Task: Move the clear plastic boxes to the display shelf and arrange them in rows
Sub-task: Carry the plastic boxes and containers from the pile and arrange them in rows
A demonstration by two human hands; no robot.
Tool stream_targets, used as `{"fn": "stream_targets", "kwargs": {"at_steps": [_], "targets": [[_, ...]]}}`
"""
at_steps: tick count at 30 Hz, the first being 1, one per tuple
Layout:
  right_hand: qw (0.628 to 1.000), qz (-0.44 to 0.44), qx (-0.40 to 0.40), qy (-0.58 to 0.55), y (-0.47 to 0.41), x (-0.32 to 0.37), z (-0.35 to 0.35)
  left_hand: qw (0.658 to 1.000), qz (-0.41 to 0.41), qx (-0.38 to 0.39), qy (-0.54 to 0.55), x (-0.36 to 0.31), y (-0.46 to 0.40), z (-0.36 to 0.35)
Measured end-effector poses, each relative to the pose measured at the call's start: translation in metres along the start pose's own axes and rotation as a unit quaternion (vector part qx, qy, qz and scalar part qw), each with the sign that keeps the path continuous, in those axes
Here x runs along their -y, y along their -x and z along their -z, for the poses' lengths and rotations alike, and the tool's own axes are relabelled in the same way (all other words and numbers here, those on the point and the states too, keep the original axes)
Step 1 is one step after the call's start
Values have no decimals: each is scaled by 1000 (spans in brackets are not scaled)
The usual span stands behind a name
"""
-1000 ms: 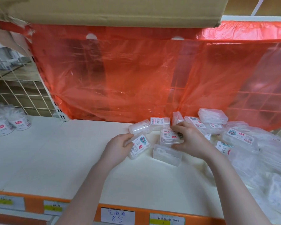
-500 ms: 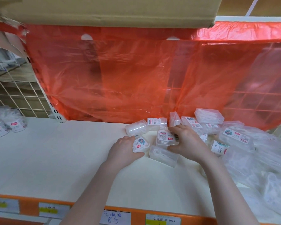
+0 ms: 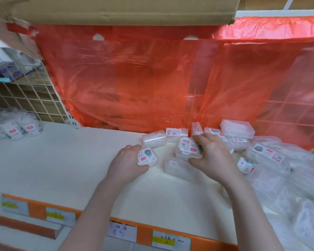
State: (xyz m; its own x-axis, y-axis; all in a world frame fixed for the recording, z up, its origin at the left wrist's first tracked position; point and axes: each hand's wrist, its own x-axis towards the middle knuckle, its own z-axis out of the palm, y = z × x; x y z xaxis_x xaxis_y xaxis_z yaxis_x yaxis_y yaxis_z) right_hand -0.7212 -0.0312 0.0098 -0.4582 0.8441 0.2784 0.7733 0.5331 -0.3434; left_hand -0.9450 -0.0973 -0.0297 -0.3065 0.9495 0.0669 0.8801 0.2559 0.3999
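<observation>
Left hand [image 3: 128, 163] we see gripping a labelled clear box [image 3: 146, 156], right hand [image 3: 213, 156] clamped on another box [image 3: 188, 148], both over the white shelf [image 3: 62, 160], loose boxes [image 3: 237, 128] piled right.

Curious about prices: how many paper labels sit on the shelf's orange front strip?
4 white paper price labels: two left of the left forearm, two between the forearms. Others may lie beyond the frame.

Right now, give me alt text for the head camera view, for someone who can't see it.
Two bare hands each grip a small labelled clear plastic box on a white display shelf: left hand, right hand. More clear boxes lie jumbled to the right, before a translucent red plastic sheet.
</observation>
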Motion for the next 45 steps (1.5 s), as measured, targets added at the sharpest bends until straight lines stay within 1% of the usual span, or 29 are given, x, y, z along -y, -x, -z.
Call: {"fn": "stream_targets", "kwargs": {"at_steps": [5,7,11,15,21,29,35,42,45], "targets": [[999,24,-22,-7,5,10,-8,998,44,-33,-10,19,23,16],[999,36,-26,-5,6,18,-12,998,56,-34,-14,28,33,22],[998,68,-4,-10,9,45,-21,997,78,-22,2,47,52,37],[995,94,27,-11,13,83,-31,996,84,-39,8,73,69,55],[992,120,37,-22,15,165,-61,994,86,-60,-10,142,97,97],[992,118,17,-50,28,312,-122,992,100,-69,-21,278,155,168],[988,140,35,-61,23,414,-156,990,128,-66,-13,363,192,220],[982,172,44,-62,-10,501,-191,982,171,-82,3,444,202,253],[981,174,46,-76,-27,532,-212,982,168,-80,3,477,195,267]]}}
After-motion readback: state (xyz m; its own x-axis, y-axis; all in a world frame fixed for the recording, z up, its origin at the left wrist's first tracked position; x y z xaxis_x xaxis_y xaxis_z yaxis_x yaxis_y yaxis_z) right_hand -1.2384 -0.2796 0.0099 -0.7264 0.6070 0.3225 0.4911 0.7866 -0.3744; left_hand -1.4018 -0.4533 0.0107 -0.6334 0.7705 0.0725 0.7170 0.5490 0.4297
